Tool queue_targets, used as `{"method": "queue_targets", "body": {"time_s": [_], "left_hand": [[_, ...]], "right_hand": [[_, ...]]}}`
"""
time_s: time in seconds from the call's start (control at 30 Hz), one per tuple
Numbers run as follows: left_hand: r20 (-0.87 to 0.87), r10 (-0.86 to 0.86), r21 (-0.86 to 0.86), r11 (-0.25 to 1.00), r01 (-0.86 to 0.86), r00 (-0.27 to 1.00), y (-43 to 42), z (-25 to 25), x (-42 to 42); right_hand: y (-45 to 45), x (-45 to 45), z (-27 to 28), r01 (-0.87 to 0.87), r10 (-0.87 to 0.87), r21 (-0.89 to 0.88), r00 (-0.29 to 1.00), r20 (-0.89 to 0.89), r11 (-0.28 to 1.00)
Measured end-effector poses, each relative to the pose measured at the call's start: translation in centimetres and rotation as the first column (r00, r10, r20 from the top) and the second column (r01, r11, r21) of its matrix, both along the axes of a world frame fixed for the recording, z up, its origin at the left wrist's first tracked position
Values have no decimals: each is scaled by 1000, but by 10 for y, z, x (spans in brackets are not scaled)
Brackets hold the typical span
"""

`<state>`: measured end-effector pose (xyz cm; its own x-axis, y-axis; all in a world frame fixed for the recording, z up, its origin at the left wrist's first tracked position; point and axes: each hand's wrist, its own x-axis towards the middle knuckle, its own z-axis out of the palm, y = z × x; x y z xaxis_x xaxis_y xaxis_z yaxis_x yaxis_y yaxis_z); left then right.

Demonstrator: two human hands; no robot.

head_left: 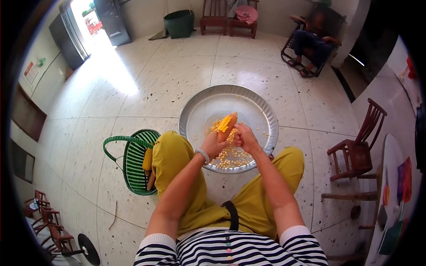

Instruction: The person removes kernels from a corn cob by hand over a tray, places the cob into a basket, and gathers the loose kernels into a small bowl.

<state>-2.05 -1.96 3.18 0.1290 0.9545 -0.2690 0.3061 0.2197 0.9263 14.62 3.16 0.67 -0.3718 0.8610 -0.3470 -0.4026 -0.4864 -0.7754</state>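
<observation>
A partly stripped ear of corn (pixel 227 125) tilts up from my left hand (pixel 213 145), whose fingers are wrapped round its lower end. Yellow kernels still sit along its left side, while the right side is bare reddish cob. My right hand (pixel 245 137) is closed against the right side of the ear; whether a kernel is between its fingers I cannot make out. Below both hands is a wide round metal tray (pixel 191 104) with a perforated middle. Loose corn kernels (pixel 235 156) lie scattered in it, mostly toward its near side.
Beside my left knee stands a green striped basket (pixel 133 166) holding an ear of corn (pixel 147 159) and a cob. A wooden chair (pixel 357 153) and a table (pixel 386 177) are at the right. Someone sits in a reclining chair (pixel 317 44) farther back. A dark green bucket (pixel 179 24) stands by the wall.
</observation>
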Motion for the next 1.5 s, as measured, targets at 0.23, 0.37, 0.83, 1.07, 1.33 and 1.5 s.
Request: {"method": "queue_targets", "body": {"time_s": [0.23,0.37,0.83,1.07,1.33,1.5], "left_hand": [[-540,-16,220,962,159,842,-5,13,4],[-377,32,289,954,85,926,10,-46,-2],[-153,-1,24,1000,4,988,1,-13,-1],[-203,46,72,997,-32,978,3,-15,-2],[-464,49,226,972,65,885,5,-27,1],[-325,13,255,964,75,946,11,-45,-2]], "right_hand": [[-1,-10,-11,-21,16,92,998,63,995],[2,-5,-14,-45,42,147,999,22,988],[1,-3,-13,-168,173,123,984,-32,978],[2,1,-5,-64,63,10,997,36,998],[-8,-10,-6,-163,160,63,986,41,985],[-3,-3,-7,-191,186,177,981,47,965]]}}
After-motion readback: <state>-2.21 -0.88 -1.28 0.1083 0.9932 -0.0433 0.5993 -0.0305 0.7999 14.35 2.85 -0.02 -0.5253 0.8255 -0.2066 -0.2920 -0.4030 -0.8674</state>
